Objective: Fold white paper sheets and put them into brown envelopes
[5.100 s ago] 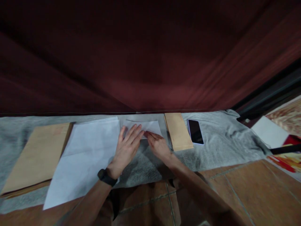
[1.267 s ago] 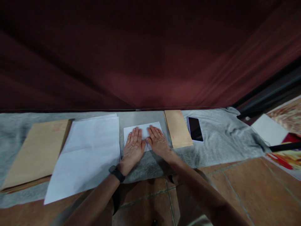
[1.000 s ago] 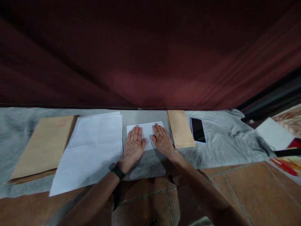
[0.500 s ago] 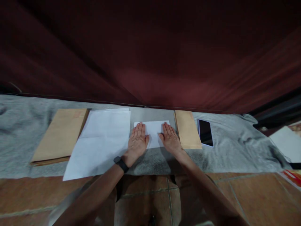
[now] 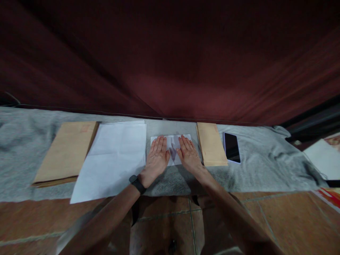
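A small folded white paper [image 5: 172, 147] lies on a grey cloth [image 5: 265, 166] spread over the floor. My left hand [image 5: 157, 158] rests flat on the paper's left half, fingers stretched out; a black band is on that wrist. My right hand [image 5: 189, 156] presses flat on the right half, fingers spread. Neither hand grips anything. Only a strip of the paper shows between the two hands.
Left of my hands lies a stack of white sheets [image 5: 114, 156], and beyond it large brown envelopes [image 5: 66, 152]. A narrow brown envelope stack [image 5: 211, 148] and a dark phone [image 5: 232, 147] lie to the right. A maroon curtain [image 5: 170, 63] hangs behind. Brown floor tiles [image 5: 278, 219] are in front.
My hands slid apart over the folded paper and have come a little closer together again. The view shifted left and down slightly.
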The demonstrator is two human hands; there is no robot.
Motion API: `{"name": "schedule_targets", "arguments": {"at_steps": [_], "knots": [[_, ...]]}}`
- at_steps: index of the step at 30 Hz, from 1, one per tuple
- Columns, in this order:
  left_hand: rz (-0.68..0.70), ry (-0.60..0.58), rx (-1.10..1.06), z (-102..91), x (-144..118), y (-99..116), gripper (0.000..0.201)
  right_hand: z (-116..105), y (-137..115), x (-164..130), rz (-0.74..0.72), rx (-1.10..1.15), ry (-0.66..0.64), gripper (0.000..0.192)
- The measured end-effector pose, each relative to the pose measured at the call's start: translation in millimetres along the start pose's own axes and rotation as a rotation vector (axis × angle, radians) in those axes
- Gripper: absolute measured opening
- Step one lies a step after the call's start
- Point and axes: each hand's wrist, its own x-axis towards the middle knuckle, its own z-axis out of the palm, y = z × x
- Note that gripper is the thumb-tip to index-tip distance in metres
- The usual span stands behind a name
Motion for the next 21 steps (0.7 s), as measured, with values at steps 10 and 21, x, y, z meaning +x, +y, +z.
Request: {"name": "schedule_targets", "arguments": {"at_steps": [10,21], "knots": [[0.087,-0.055,-0.006,12.6,-2,12,0.058,10,-14,1,-0.052,0.01,-0.054,0.052],[-0.016,-0.032,0.015,15.4,3,-4,0.06,14,-1,-2,0.0,-0.121,0.019,0.052]]}}
